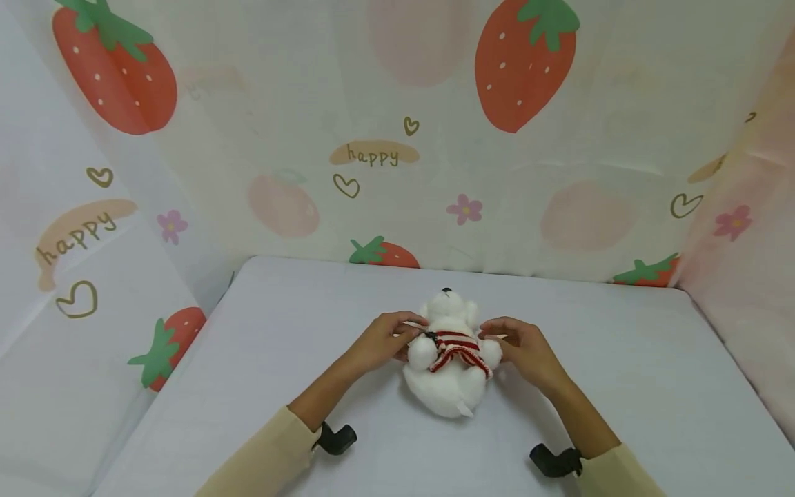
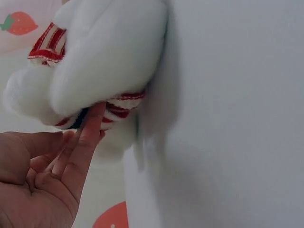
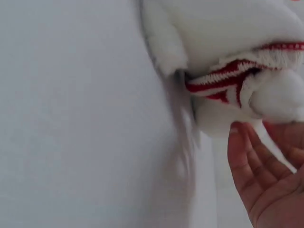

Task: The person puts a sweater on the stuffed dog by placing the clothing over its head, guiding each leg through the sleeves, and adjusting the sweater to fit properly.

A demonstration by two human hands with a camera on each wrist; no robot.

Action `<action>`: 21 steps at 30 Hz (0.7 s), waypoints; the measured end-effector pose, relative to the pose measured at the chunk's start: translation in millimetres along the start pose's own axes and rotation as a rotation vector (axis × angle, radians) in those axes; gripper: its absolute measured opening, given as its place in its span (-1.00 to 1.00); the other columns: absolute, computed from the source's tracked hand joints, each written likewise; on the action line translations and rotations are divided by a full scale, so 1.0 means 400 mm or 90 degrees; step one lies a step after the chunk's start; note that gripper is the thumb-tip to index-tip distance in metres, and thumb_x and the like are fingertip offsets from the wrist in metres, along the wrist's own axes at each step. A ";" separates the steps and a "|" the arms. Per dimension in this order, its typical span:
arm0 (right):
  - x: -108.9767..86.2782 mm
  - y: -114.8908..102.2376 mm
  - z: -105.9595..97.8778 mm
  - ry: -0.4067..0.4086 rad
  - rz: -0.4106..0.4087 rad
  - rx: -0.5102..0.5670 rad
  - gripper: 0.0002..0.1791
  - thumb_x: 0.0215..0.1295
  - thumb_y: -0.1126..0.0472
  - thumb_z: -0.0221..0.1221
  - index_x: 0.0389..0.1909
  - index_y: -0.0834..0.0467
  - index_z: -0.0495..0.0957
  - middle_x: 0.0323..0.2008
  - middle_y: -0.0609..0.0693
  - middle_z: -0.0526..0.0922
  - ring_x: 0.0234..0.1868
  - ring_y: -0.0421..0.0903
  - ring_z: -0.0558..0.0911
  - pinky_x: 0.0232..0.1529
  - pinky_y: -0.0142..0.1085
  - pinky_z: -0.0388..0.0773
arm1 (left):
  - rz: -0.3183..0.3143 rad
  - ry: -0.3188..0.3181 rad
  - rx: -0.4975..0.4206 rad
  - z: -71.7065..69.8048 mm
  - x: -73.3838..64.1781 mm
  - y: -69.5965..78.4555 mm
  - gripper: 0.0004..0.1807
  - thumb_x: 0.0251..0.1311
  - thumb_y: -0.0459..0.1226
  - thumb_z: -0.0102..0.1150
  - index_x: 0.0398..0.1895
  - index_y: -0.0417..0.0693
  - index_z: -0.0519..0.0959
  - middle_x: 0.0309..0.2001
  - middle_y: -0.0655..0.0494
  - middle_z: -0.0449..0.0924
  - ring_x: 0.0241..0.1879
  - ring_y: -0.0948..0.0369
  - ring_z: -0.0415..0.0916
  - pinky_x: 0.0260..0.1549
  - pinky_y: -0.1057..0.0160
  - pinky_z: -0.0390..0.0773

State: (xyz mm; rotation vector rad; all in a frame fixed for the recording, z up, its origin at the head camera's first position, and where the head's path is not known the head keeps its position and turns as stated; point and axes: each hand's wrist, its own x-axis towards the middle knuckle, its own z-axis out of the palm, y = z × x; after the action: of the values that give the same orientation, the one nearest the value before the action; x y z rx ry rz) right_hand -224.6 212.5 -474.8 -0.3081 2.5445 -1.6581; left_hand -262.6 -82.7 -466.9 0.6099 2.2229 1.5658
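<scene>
A white plush dog (image 1: pixel 450 386) lies on its back on the table, its black nose toward the far side. It wears a red-and-white striped knitted garment (image 1: pixel 458 339) with a small dark patch near one arm. At the toy's left side is my left hand (image 1: pixel 381 342); in the left wrist view a fairly straight finger (image 2: pixel 90 128) touches the striped knit beside the dark patch. On the opposite side my right hand (image 1: pixel 528 348) has its fingertips close to the garment and the toy's round white paw (image 3: pixel 280 95). Its fingers are loosely bent.
A white-covered table (image 1: pixel 298 310) lies under the toy. Behind it and at both sides hangs a pale cloth backdrop (image 1: pixel 509 166) printed with strawberries, hearts and flowers. Black wrist mounts (image 1: pixel 338 438) sit by the beige sleeves.
</scene>
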 end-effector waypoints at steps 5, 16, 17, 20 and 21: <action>0.020 -0.002 -0.007 -0.077 -0.052 -0.009 -0.63 0.30 0.46 0.19 0.11 0.23 0.65 0.07 0.15 0.68 0.07 0.09 0.67 0.00 -0.31 0.57 | 0.023 -0.022 0.058 -0.004 0.023 -0.002 -0.59 0.31 -0.51 0.15 0.17 -0.04 0.63 0.06 -0.08 0.68 0.05 0.07 0.63 -0.35 0.21 0.68; 0.025 -0.004 -0.052 -0.206 -0.062 0.011 -0.68 0.43 0.26 0.23 0.14 0.25 0.66 0.14 0.14 0.67 0.21 -0.17 0.59 0.11 -0.40 0.52 | 0.089 -0.028 0.151 0.002 0.038 -0.020 -0.75 0.23 -0.57 0.20 -0.12 -0.14 0.67 -0.12 0.06 0.70 -0.08 0.19 0.63 -0.16 0.30 0.61; 0.025 -0.003 -0.054 -0.210 -0.059 0.024 -0.68 0.42 0.25 0.25 0.12 0.24 0.67 0.13 0.14 0.67 0.20 -0.20 0.60 0.10 -0.39 0.53 | 0.095 -0.028 0.152 0.003 0.038 -0.021 -0.76 0.24 -0.57 0.20 -0.13 -0.15 0.67 -0.11 0.04 0.69 -0.10 0.19 0.64 -0.17 0.30 0.63; 0.024 0.000 -0.055 -0.206 -0.052 0.057 -0.74 0.36 0.26 0.30 0.01 0.26 0.73 0.09 0.15 0.69 0.17 -0.24 0.62 0.08 -0.37 0.57 | 0.109 -0.029 0.159 0.006 0.040 -0.024 -0.79 0.28 -0.55 0.22 -0.14 -0.15 0.67 -0.07 0.01 0.68 -0.16 0.18 0.67 -0.18 0.32 0.63; 0.023 0.000 -0.054 -0.205 -0.055 0.061 -0.77 0.35 0.27 0.31 -0.03 0.26 0.74 0.07 0.15 0.70 0.17 -0.23 0.62 0.07 -0.36 0.57 | 0.117 -0.032 0.160 0.006 0.040 -0.024 -0.81 0.28 -0.54 0.23 -0.14 -0.14 0.66 -0.07 0.00 0.68 -0.16 0.18 0.68 -0.17 0.33 0.63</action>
State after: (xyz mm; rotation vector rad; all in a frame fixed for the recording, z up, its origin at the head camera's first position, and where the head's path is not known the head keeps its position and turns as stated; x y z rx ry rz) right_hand -237.7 230.0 -465.6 -0.6288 2.2380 -1.5999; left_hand -276.4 -75.0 -477.3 0.9382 2.4028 1.3426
